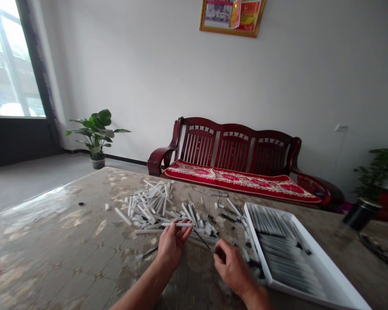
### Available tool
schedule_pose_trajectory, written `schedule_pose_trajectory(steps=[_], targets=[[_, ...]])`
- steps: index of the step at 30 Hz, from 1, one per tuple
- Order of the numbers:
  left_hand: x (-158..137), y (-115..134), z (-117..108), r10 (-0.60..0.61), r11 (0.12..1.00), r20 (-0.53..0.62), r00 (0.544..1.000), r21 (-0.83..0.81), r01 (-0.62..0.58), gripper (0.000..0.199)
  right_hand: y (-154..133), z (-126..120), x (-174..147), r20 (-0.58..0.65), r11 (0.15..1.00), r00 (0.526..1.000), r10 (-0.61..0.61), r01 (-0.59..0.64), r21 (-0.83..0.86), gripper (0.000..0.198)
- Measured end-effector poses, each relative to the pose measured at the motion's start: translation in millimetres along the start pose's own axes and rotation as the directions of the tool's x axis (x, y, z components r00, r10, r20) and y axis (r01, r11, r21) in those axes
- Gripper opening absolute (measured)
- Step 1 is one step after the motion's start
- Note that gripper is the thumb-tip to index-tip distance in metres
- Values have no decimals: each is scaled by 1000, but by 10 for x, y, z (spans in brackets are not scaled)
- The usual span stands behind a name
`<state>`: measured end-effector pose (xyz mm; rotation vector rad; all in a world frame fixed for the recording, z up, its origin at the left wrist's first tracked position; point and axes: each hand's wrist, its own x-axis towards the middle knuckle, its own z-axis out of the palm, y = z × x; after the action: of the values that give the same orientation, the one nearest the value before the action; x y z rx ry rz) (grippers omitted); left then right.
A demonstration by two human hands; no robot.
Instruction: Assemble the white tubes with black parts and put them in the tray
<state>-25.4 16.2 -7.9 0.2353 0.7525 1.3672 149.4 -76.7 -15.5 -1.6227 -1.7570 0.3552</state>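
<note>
My left hand is closed round a white pen barrel, held level above the table with its end pointing right. A thin dark pen refill runs from the closed fingers of my right hand up to the barrel's right end; whether its tip is inside cannot be made out. Behind my left hand lies a loose heap of white pen barrels. Small black pieces are scattered between the heap and a white box, which holds rows of pens to the right of my right hand.
The table has a patterned, glossy cover. A black cup and a dark cable are at its right. Beyond it are a red wooden bench and a potted plant.
</note>
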Motion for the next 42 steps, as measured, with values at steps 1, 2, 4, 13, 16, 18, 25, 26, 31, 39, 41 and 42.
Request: schedule_pose_trajectory(steps=[1,2,4,13,16,18,25,26,31,39,41,42], targets=[[1,1,0,0,1000,-2,1000,3,0,12,-2,0,0,3,1000,1000,-1,1,-2,8],[2,2,1,1,1000,-1,1000,8,-1,11,-5,0,0,4,1000,1000,-1,1,-4,8],[0,4,4,3,1000,6,1000,20,-3,10,-10,-5,-1,3,1000,1000,0,0,-2,7],[-6,19,18,-1,1000,-15,1000,19,1,12,-4,-35,-5,-24,997,1000,18,-16,75,4],[-15,8,14,18,999,10,1000,43,-19,11,-13,-35,-2,-5,998,1000,18,-18,54,4],[-21,-2,10,36,997,29,999,73,-38,9,-15,-30,-4,1,999,1000,15,-15,35,5],[-1,-14,-23,152,945,119,981,272,-179,21,46,-68,-16,-95,982,988,-125,110,-151,13],[6,-14,-32,167,927,155,974,310,-209,27,55,-87,-14,-120,975,980,-158,136,-174,15],[0,-44,-44,167,859,246,955,439,-264,39,80,-118,2,-203,980,960,-194,183,-71,16],[-214,-146,5,-296,903,315,902,400,157,23,85,133,30,-35,811,987,158,-109,575,31],[-253,-144,11,-379,885,330,864,403,234,18,97,151,34,-36,765,992,124,-73,640,40],[-264,-138,15,-406,876,335,850,407,258,15,106,153,38,-28,749,993,112,-66,660,42]])
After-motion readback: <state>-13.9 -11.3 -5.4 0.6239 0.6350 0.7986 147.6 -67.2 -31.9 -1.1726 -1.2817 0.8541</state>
